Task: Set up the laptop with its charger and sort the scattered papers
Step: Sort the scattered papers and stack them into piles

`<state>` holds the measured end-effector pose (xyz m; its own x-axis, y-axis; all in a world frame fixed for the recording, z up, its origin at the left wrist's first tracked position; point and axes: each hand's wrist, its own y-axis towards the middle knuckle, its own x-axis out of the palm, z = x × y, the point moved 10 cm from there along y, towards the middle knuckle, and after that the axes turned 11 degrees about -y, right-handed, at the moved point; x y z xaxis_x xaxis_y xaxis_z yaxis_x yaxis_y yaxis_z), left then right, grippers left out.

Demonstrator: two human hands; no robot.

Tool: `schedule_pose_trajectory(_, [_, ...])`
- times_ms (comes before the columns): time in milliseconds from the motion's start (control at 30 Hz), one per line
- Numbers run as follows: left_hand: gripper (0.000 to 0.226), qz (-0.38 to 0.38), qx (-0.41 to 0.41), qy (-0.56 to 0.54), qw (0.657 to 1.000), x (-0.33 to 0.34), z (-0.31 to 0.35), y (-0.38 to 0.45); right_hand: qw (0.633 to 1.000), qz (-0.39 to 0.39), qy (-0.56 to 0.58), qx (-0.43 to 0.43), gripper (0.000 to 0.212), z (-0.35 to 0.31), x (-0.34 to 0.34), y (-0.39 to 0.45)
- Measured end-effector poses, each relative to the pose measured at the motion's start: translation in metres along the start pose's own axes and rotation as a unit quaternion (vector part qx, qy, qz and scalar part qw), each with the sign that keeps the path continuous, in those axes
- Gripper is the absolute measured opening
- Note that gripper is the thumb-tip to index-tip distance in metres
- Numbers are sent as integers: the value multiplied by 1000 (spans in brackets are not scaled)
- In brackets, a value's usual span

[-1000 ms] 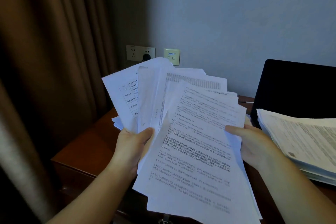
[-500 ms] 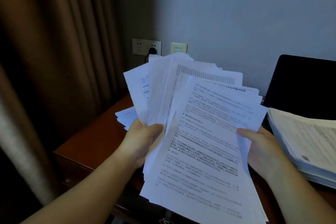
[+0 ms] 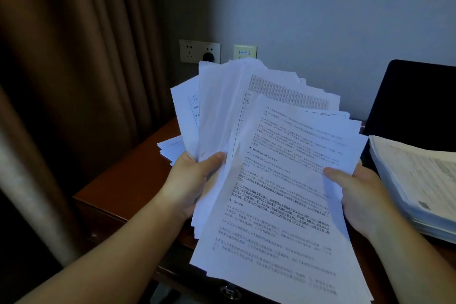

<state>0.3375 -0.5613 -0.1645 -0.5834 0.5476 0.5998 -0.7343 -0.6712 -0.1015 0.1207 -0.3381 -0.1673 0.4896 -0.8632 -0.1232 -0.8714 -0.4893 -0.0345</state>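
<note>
Head view: my left hand [image 3: 191, 184] grips the fanned papers [image 3: 276, 170] at their left edge, thumb on top; my right hand [image 3: 357, 195] pinches the right edge. I hold them above the bench [image 3: 118, 187], beside a paper stack [image 3: 417, 185] and the laptop [image 3: 414, 101].

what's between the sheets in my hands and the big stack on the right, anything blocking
Nothing visible. The fanned sheets, held by the left hand and right hand, hang over the desk; the gap to the stack is clear apart from the right hand itself.
</note>
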Motion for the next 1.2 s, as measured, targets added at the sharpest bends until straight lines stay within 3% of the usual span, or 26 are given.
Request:
schedule_pose_trajectory(500, [47,-65,-6,27,997,14,-1,-5,999,-34,15,-17,34,-10,9,-11])
schedule_pose_trajectory(833, [16,16,-7,-11,1000,-6,0,1,997,73,-17,-27,36,-2,-13,-4])
schedule_pose_trajectory(1100, [24,26,11,-10,1000,-9,3,2,973,220,-64,-34,15,-9,-44,-12])
schedule_pose_trajectory(1200, [28,16,13,26,999,-7,5,0,986,166,-4,-27,25,-3,-34,-6])
